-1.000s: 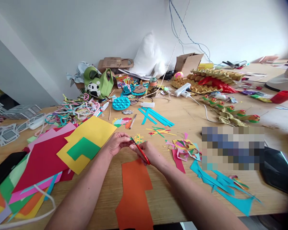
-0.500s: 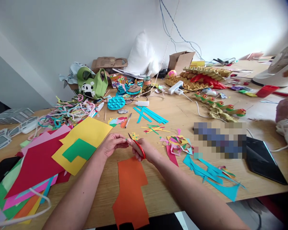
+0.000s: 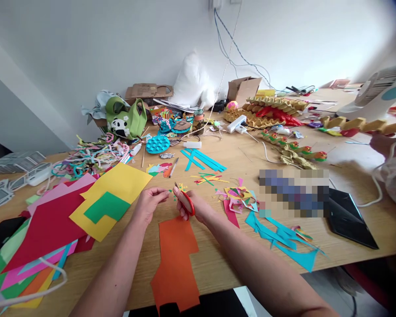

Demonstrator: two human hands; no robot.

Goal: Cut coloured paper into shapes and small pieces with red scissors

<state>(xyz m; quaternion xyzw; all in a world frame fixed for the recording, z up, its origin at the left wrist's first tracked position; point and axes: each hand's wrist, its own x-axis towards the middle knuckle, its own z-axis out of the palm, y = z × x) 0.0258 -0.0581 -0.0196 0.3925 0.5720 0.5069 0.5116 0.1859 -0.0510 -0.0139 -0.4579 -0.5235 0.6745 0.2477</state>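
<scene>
My right hand [image 3: 198,208] is closed on a pair of red-handled scissors [image 3: 189,203], their blades pointing up and away. Just left of it, my left hand [image 3: 152,203] has thumb and fingers pinched together. A tiny green bit shows by its fingertips; whether they grip it I cannot tell. Below both hands lies an orange paper sheet [image 3: 176,259] with notches cut from its edges. Small yellow and green snippets [image 3: 181,187] are scattered on the table just beyond the scissors. Thin coloured paper strips [image 3: 209,178] lie past my right hand.
Stacked coloured paper [image 3: 49,220] covers the left side, with yellow sheets [image 3: 132,176] on top. Blue offcuts [image 3: 284,237] and a black tablet-like slab [image 3: 350,220] lie right. A green bag [image 3: 127,116] stands behind. At the far right, another person's hand [image 3: 384,143] is by an egg-carton strip [image 3: 359,124].
My hands have drawn apart slightly, opening a gap between left fingertips and scissors. The view has shifted a little. At the right, an egg-carton strip has come up beside the other person's hand.
</scene>
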